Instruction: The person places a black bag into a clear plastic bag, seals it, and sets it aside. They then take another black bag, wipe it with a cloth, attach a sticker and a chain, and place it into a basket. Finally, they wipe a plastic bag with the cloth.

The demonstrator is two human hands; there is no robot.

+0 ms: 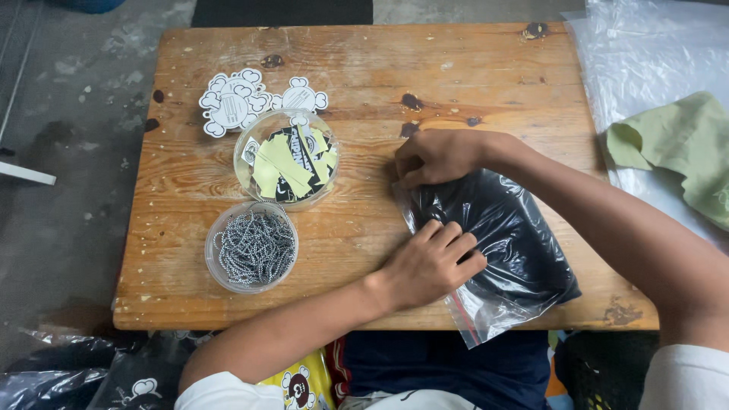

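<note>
Bagged dark garment (497,235) on worn wooden table (364,68), concrete floor (68,137)

Worn wooden table (364,68), grey floor (68,152)

Wooden table (364,68), scuffed and stained. On it: white cut-out tags (235,100) at the far left, a clear tub of yellow-and-black slips (286,158), a tub of ball chains (253,247), and a bagged dark garment (501,243) overhanging the near edge.
</note>
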